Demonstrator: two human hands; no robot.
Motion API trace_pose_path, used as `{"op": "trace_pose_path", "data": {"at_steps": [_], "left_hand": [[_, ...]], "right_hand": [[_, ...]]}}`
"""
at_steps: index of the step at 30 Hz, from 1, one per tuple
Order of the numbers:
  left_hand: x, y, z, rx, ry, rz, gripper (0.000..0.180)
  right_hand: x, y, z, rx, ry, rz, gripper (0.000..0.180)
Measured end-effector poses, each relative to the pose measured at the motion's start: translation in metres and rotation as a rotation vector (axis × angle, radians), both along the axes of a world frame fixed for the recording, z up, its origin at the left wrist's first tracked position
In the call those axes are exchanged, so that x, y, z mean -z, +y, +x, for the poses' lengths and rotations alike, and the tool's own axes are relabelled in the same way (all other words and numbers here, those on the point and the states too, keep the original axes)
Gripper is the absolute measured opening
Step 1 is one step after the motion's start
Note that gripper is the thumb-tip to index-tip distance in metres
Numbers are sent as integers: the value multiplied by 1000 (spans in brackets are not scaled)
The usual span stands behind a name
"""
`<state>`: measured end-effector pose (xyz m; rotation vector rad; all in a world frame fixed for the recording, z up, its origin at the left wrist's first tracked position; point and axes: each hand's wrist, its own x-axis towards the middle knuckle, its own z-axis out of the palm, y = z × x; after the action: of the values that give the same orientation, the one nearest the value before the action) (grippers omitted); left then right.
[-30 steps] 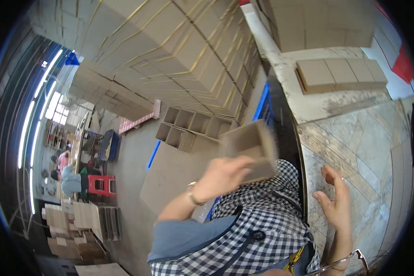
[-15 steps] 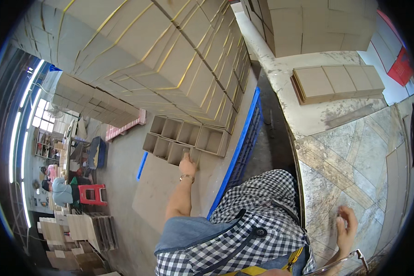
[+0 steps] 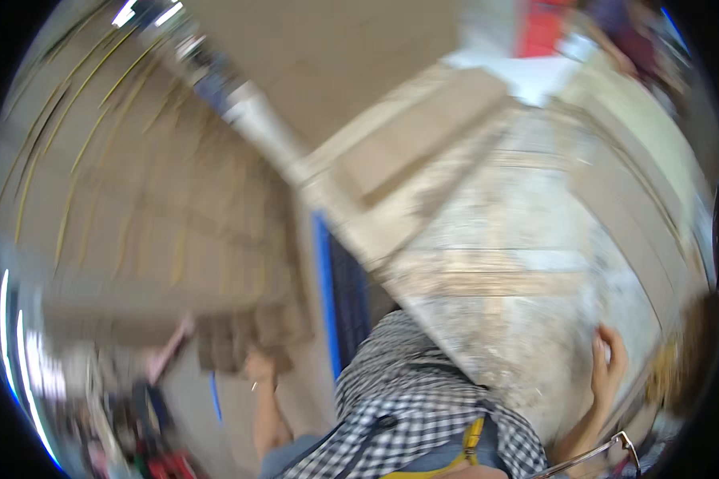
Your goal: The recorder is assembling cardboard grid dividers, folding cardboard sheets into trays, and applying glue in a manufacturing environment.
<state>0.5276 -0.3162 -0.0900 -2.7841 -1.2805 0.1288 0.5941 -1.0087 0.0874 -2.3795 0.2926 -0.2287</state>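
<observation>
My left hand (image 3: 261, 367), smeared by motion, is at the near edge of a block of small open cardboard boxes (image 3: 244, 331). Blur hides its fingers, so I cannot make out whether they grip a box wall. Over on the right, my right hand (image 3: 607, 363) hovers over or rests on the stained worktable (image 3: 495, 319). Its fingers are loosely curved, with a gap between thumb and forefinger, and nothing shows in it.
A tall stack of cardboard boxes with yellow straps (image 3: 136, 184) fills the left. A blue plastic pallet (image 3: 335, 295) stands beside the table. Flat cardboard (image 3: 427, 132) lies at the table's far side, more cardboard (image 3: 627, 215) on its right. Another person (image 3: 623, 40) is at the far right.
The view has swung right, showing more of the worktable and blurring the scene. My left hand is still by the small boxes; my right hand remains at the table.
</observation>
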Motion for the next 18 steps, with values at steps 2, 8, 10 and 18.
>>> {"op": "trace_pose_path", "data": {"at_steps": [2,8,10,18], "left_hand": [[-65,-66,63,282,-312,164,45],[-204,-271,219,1302,-899,-342,26],[-221,-339,266,1601,-804,-584,27],[-146,-571,394,2059,-438,-562,48]], "right_hand": [[-18,-24,-13,190,-113,-322,28],[-33,-122,-75,685,193,-1033,65],[-24,-144,-97,787,472,-1009,79],[-23,-179,-111,682,442,-310,84]]}}
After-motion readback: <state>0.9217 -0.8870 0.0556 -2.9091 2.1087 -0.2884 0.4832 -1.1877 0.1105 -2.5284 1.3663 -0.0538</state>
